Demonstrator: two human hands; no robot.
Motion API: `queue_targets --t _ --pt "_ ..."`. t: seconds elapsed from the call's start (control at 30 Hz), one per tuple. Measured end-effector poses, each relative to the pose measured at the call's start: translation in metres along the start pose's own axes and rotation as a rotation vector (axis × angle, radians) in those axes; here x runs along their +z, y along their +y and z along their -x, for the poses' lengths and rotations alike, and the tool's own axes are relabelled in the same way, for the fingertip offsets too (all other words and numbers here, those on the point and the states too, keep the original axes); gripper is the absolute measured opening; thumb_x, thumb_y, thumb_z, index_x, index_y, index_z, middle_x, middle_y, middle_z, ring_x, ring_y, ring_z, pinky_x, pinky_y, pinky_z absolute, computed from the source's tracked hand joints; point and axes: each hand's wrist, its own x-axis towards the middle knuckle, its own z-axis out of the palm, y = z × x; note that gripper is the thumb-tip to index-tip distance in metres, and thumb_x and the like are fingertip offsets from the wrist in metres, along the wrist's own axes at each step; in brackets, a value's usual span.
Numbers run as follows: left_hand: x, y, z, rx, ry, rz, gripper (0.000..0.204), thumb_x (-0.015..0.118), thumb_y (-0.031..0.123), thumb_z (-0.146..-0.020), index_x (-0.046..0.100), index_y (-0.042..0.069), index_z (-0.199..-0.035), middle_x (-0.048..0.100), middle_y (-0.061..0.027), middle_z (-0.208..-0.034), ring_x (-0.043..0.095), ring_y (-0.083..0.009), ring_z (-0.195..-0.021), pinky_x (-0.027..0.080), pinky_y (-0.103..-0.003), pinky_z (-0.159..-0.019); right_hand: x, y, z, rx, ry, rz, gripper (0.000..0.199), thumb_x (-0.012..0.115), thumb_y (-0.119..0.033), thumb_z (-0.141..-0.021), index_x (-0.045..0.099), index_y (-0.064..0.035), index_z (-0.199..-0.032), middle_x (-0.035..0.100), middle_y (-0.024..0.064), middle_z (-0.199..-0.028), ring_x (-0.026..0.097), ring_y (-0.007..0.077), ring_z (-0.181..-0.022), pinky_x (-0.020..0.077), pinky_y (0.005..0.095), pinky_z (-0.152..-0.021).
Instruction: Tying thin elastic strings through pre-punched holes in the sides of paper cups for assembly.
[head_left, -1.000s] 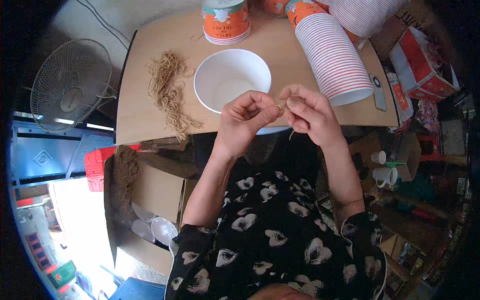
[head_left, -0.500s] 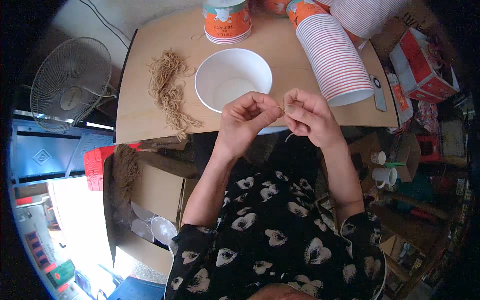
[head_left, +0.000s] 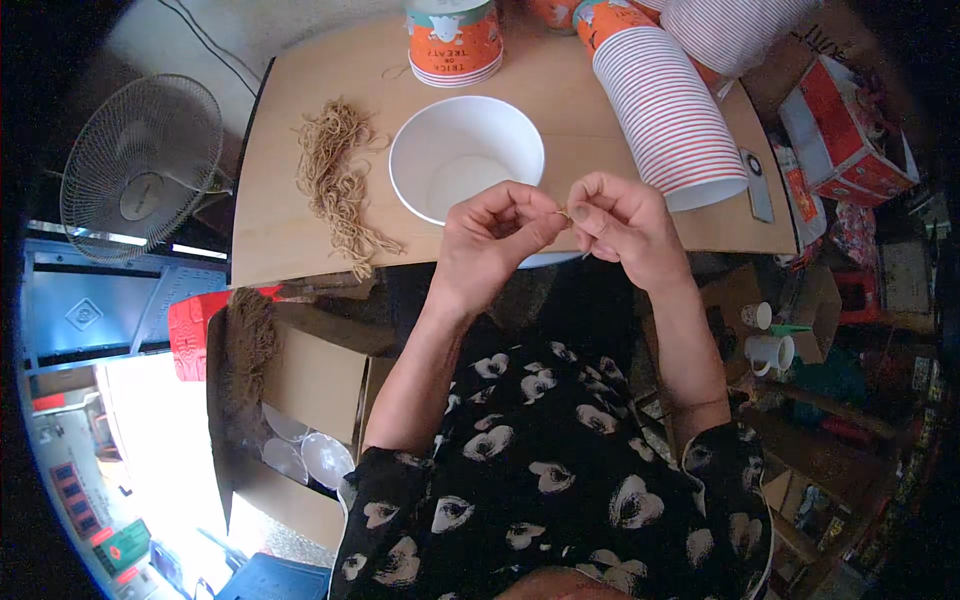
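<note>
Just in front of the table's near edge, my left hand and my right hand meet, each pinching a thin tan string between thumb and fingers. Only a short piece of it shows between the fingertips. Beyond my left hand stands a white paper bucket, its open top towards me and its inside bare. A tangled heap of tan strings lies to the left of this bucket.
On the table, a long stack of nested paper buckets lies at the right, near a phone-like object. An orange bucket stack stands at the back. A fan is at left; a cardboard box holds round clear items.
My right hand has turned and shifted slightly, and the loose string end hanging below it now barely shows. My left hand stays almost where it was.
</note>
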Motion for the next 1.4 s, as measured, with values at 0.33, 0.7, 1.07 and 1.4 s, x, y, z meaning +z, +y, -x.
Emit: queue_targets --t 0.33,0.7,1.07,1.4 --pt "0.002 0.003 0.001 0.0 -0.031 0.045 0.027 0.061 0.0 -0.092 0.062 -0.001 -0.12 0.072 -0.0044 -0.096 0.061 -0.0042 -0.08 0.049 -0.02 -0.07 -0.005 0.006 0.001 0.059 0.002 -0.25 0.013 0.061 -0.018 -0.097 0.059 -0.0056 -0.096 0.063 0.0027 -0.08 0.04 0.0005 -0.053 0.0288 0.0149 -0.044" --pt "0.006 0.003 -0.002 0.036 -0.02 -0.067 0.031 0.062 0.001 -0.092 0.062 -0.001 -0.123 0.072 -0.0041 -0.093 0.059 -0.0031 -0.076 0.045 -0.018 -0.065 -0.005 0.007 0.002 -0.03 0.12 -0.348 0.014 0.064 -0.017 -0.095 0.06 -0.0044 -0.098 0.051 -0.0036 -0.072 0.038 0.0007 -0.055 0.027 0.0152 -0.046" --pt "0.01 0.01 0.001 0.545 0.02 -0.745 0.013 0.075 0.005 -0.079 0.073 0.006 -0.092 0.066 -0.0076 -0.08 0.063 -0.0205 -0.065 0.049 -0.031 -0.055 -0.027 -0.013 0.044 0.003 0.125 0.361 0.015 0.071 -0.01 -0.088 0.062 0.0 -0.091 0.059 -0.0046 -0.077 0.048 0.0001 -0.065 0.0406 0.0184 -0.056" --pt "-0.01 0.0 0.006 0.738 0.153 -1.241 0.018 0.077 0.013 -0.072 0.072 0.016 -0.089 0.069 0.0021 -0.094 0.066 -0.0198 -0.096 0.045 -0.038 -0.083 -0.062 -0.018 0.068 -0.419 0.016 -0.237 0.025 0.066 -0.013 -0.092 0.053 -0.0013 -0.074 0.049 0.0045 -0.062 0.038 0.0087 -0.047 0.0288 0.0238 -0.038"
